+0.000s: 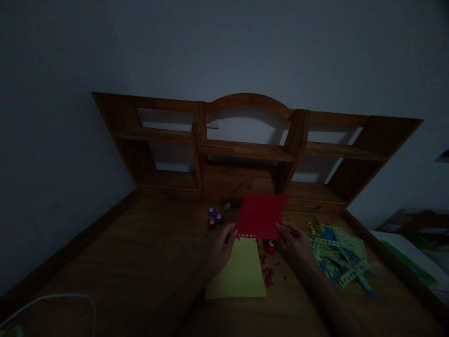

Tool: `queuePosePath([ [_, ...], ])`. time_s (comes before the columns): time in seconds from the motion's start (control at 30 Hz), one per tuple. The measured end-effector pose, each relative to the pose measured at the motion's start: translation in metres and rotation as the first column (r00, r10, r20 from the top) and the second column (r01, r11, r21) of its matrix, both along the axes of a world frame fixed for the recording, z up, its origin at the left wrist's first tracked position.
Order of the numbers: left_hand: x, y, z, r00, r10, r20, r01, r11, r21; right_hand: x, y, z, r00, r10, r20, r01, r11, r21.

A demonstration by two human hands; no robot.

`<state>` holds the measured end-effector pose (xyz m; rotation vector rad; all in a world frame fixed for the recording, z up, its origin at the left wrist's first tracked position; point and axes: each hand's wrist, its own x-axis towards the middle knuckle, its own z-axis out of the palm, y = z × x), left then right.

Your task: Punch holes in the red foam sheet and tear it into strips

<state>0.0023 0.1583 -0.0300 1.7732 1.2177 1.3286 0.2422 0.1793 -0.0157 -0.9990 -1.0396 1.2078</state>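
Note:
I hold a red sheet of paper [261,215] up above the wooden desk [140,262], its lower edge punched with a row of small holes. My left hand [220,248] pinches its lower left corner. My right hand [294,241] pinches its lower right corner. Under the red sheet a yellow sheet [242,271] lies flat on the desk. Red paper bits [270,274] are scattered to its right, beside a small red punch [271,246].
Several small craft punches [215,216], purple, red and green, stand behind my left hand. A heap of punched yellow and blue paper scraps [338,257] lies at the right. A wooden shelf unit [245,150] rises at the desk's back. A white cable [52,299] curves at the lower left.

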Motion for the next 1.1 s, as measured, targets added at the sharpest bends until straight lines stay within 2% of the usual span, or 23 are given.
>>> queuePosePath([
  [0.1,0.001,-0.001,0.000,0.997,-0.010,0.071,0.016,0.996,-0.083,0.001,0.000,-0.002,0.999,0.014,-0.042,-0.014,1.000,-0.011],
  [0.27,0.002,0.002,0.001,0.987,0.000,0.160,0.030,0.982,-0.184,0.004,0.003,-0.003,0.998,-0.066,-0.013,0.066,0.998,-0.005],
  [0.43,0.001,0.004,0.002,0.978,-0.025,0.208,0.066,0.979,-0.195,0.008,0.005,-0.004,0.991,-0.118,0.061,0.119,0.993,-0.009],
  [0.57,-0.005,0.005,0.003,0.967,-0.076,0.242,0.119,0.978,-0.169,0.010,0.004,-0.003,0.984,-0.119,0.131,0.115,0.993,0.033],
  [0.7,-0.010,0.008,0.003,0.954,-0.123,0.274,0.175,0.969,-0.174,0.008,0.001,0.003,0.986,-0.118,0.114,0.114,0.993,0.040],
  [0.9,-0.009,0.010,0.000,0.980,-0.066,0.186,0.099,0.979,-0.176,0.008,0.001,0.007,0.991,-0.113,0.072,0.113,0.994,0.015],
  [1.1,-0.004,0.009,-0.002,0.994,-0.006,0.107,0.031,0.972,-0.232,0.009,-0.001,0.014,0.992,-0.122,0.026,0.122,0.993,0.002],
])
